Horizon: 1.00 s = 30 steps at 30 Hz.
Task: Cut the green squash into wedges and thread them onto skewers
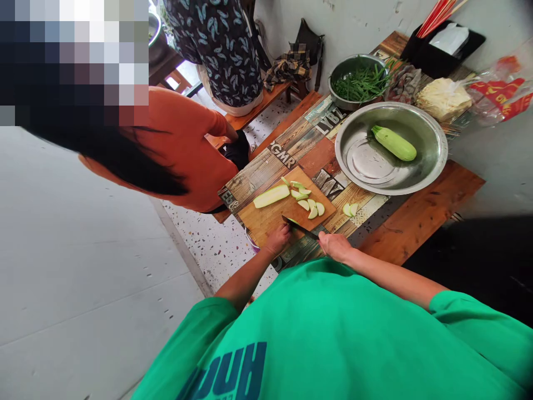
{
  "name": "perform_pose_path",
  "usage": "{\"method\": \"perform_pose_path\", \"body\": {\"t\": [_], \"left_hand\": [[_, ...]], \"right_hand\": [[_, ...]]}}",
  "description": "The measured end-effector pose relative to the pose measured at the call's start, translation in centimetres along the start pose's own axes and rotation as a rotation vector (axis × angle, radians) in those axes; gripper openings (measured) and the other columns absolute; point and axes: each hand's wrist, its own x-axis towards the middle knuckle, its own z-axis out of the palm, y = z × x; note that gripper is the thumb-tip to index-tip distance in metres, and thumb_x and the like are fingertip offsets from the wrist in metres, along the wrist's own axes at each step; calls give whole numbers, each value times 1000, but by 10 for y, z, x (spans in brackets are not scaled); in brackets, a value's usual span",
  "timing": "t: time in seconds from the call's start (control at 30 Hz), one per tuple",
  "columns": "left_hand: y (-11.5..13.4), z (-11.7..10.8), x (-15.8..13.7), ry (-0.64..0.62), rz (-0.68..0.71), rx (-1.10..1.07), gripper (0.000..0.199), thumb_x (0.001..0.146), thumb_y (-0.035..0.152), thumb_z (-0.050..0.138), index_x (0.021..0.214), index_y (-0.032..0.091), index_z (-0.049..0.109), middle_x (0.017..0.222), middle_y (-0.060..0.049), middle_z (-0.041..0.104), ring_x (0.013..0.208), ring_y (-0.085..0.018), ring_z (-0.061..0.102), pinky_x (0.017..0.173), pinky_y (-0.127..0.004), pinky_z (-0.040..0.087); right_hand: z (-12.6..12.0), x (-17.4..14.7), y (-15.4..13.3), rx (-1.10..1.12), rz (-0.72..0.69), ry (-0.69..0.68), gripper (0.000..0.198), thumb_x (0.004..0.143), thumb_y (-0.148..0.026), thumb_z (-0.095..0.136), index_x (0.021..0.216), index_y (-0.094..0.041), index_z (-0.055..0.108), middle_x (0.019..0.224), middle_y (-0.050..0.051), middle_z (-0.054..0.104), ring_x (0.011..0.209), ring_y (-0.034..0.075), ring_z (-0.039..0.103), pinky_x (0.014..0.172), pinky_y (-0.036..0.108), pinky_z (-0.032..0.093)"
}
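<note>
My right hand (pixel 335 246) is wrapped round the handle of a dark-bladed knife (pixel 306 229), whose blade points left over the near edge of a wooden cutting board (pixel 260 225). At the blade's tip, my left hand (pixel 278 239) has its fingers curled down on a zucchini piece, mostly hidden under the fingers and blade. A bit of green (pixel 293 221) shows beside the knife. Farther up the board lies a halved zucchini (pixel 271 196), pale cut face up. Several zucchini slices (pixel 312 206) are scattered to its right, and two more slices (pixel 350 209) rest on the tabletop.
A wide steel basin (pixel 353 180) holds a whole zucchini (pixel 394 143). Behind it are a smaller bowl of green vegetables (pixel 360 83), a bagged pale food (pixel 444 99) and a black holder (pixel 441 53) with red sticks. A person in orange (pixel 179 144) sits close on the left.
</note>
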Motion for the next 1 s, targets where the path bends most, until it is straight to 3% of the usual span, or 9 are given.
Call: {"method": "perform_pose_path", "body": {"t": [0.27, 0.57, 1.0], "left_hand": [[3, 0, -1, -25, -5, 43, 32, 95, 21, 33, 93, 15, 65, 114, -13, 60, 112, -24, 51, 94, -42, 50], [1, 4, -2, 60, -7, 43, 38, 97, 22, 28, 85, 15, 63, 107, -13, 62, 105, -24, 55, 89, -42, 53], [1, 11, -2, 103, -25, 40, 42, 97, 25, 26, 84, 15, 65, 108, -15, 63, 105, -24, 55, 87, -43, 54]], "right_hand": [[8, 9, -1, -12, 15, -26, 31, 98, -28, 34, 111, -8, 54, 94, 20, 71, 91, 28, 69, 72, 31, 46], [-6, 0, 3, -10, -19, 9, 33, 100, -33, 31, 110, -11, 54, 89, 17, 72, 86, 25, 69, 68, 28, 42], [0, -2, -1, -9, -2, -4, 33, 99, -31, 32, 109, -10, 55, 90, 18, 72, 89, 26, 69, 71, 29, 44]]}}
